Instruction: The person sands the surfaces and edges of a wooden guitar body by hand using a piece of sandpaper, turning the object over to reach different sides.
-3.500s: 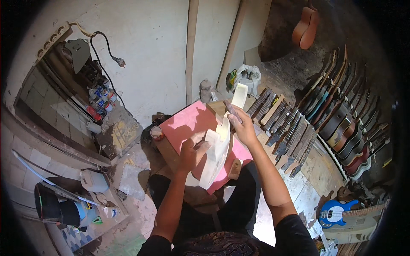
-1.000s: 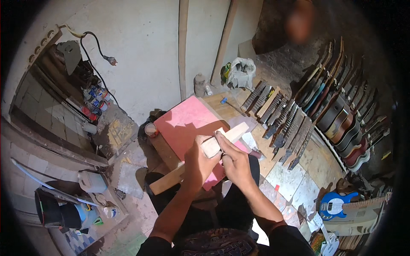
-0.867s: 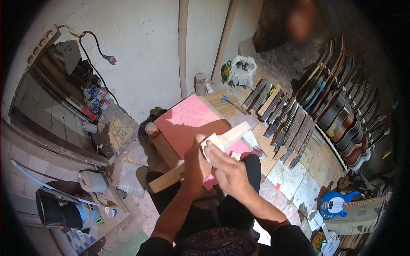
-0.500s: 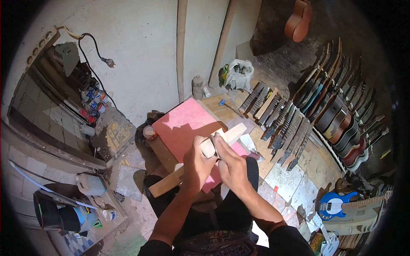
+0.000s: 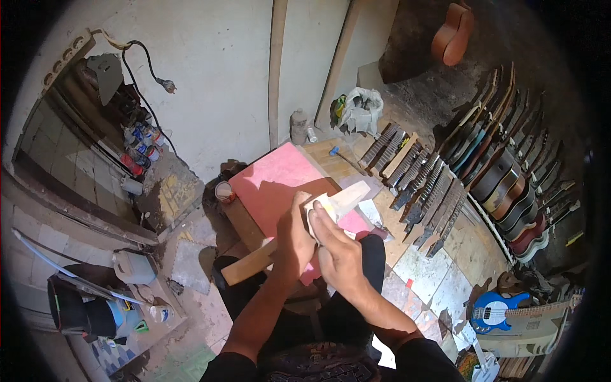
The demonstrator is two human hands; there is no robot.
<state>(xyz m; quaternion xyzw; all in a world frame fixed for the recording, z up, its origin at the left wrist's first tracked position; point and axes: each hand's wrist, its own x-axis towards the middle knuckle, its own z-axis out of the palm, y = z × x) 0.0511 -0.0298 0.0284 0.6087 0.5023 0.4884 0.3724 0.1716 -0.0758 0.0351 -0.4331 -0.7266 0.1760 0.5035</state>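
A long wooden piece (image 5: 250, 262), shaped much like a guitar neck, slants from above my left thigh up to the right. Its paler far end (image 5: 351, 196) sticks out beyond my hands over a pink board (image 5: 283, 169). My left hand (image 5: 294, 239) is wrapped round the middle of the wood. Against the same stretch, my right hand (image 5: 336, 245) presses a pale folded sheet (image 5: 323, 209), with its fingers together and pointing up and left. The sheet's underside and the wood beneath it are hidden by my hands.
An open tin (image 5: 224, 192) stands at the board's left edge. Several fretted necks (image 5: 407, 169) lie in a row to the right, beside a rack of guitars (image 5: 509, 184). A blue-headed hammer (image 5: 335, 151) lies beyond the board. A blue bass guitar (image 5: 493, 312) rests at lower right.
My right hand has shifted slightly, its fingers now lying straighter over the pale sheet. The wood's far end has moved a little to the right. My left hand keeps its hold.
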